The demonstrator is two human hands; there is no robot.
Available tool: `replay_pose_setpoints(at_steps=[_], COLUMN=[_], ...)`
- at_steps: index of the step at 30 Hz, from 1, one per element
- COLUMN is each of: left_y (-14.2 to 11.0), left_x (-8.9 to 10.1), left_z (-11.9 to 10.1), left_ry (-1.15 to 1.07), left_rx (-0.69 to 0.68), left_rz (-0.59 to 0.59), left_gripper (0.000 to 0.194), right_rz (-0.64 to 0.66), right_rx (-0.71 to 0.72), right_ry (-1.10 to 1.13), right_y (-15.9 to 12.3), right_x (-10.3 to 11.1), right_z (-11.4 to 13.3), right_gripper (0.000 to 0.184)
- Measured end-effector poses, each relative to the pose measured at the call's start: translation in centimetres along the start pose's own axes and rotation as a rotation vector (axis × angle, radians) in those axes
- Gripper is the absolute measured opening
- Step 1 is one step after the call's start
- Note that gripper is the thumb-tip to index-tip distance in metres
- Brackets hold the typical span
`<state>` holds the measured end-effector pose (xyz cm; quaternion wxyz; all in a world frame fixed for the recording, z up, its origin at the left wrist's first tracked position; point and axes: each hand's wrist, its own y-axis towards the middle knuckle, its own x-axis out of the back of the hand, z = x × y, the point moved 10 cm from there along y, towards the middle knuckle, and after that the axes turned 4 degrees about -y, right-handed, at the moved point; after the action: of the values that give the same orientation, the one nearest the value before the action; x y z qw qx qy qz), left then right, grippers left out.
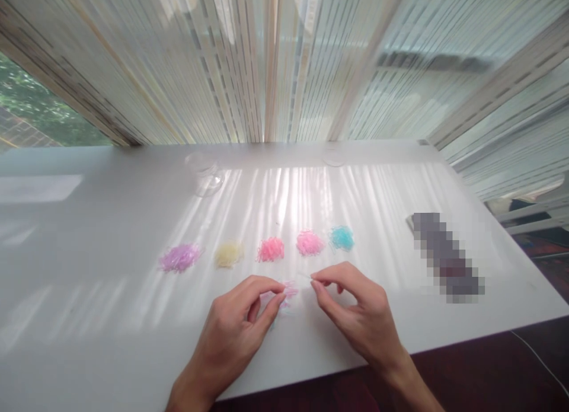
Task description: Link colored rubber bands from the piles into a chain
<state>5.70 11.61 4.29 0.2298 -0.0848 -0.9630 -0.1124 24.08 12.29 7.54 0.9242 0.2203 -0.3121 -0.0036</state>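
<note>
My left hand (242,317) is closed in a pinch above a small mixed heap of tiny pink, purple and teal rubber bands (290,288). What its fingertips hold, if anything, I cannot make out. To the right of that heap, my right hand (355,314) pinches a thin, pale, nearly clear strand (304,275) between thumb and forefinger. Beyond both hands runs a row of similar small piles: purple bands (180,258), yellow bands (229,254), coral-red bands (271,249), pink bands (310,243) and teal bands (342,238).
A clear jar (207,175) stands at the back of the white table (111,222). A clear round lid (333,157) lies near the far edge. On the right is a blurred-out dark oblong object (447,258). Striped sheer curtains (275,62) hang behind.
</note>
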Motion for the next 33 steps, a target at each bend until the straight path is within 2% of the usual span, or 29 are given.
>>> replay_pose_setpoints(at_steps=[3,6,9,12,15,20,25,28,33], left_y=[-0.3,-0.6,-0.9,-1.1,-1.0,-0.6,-0.5,-0.6,-0.8], left_x=[0.2,0.3,0.2,0.1,0.2,0.3,0.5,0.6,0.8], left_z=[0.2,0.6,1.2,1.5,1.4,1.2,1.1,1.0,1.0], left_ry=[0.02,0.053,0.081,0.084,0.085,0.099,0.109,0.106,0.091], left_rx=[-0.012,-0.011,0.015,0.03,0.03,0.023,0.003,-0.011,-0.014], left_rz=[-0.003,0.0,0.003,0.003,0.004,0.016,0.009,-0.004,-0.009], left_gripper=[0.008,0.009,0.009,0.01,0.01,0.01,0.009,0.009,0.009], right_rz=[-0.09,-0.149,-0.11,-0.056,-0.008,-0.022,0.26,0.327,0.3], right_rx=[-0.058,-0.201,-0.366,-0.444,-0.434,-0.397,-0.092,-0.015,0.078], right_ry=[-0.109,-0.234,-0.288,-0.295,-0.291,-0.314,-0.298,-0.33,-0.365], right_y=[1.2,2.4,3.0,2.9,2.8,2.9,3.8,3.7,3.9], right_x=[3.1,5.9,6.6,5.9,5.2,5.7,2.5,1.0,0.2], right_z=[-2.4,-6.2,-10.0,-12.0,-12.5,-12.3,-9.6,-9.0,-8.3], right_gripper=[0.009,0.01,0.016,0.02,0.023,0.033,0.05,0.046,0.026])
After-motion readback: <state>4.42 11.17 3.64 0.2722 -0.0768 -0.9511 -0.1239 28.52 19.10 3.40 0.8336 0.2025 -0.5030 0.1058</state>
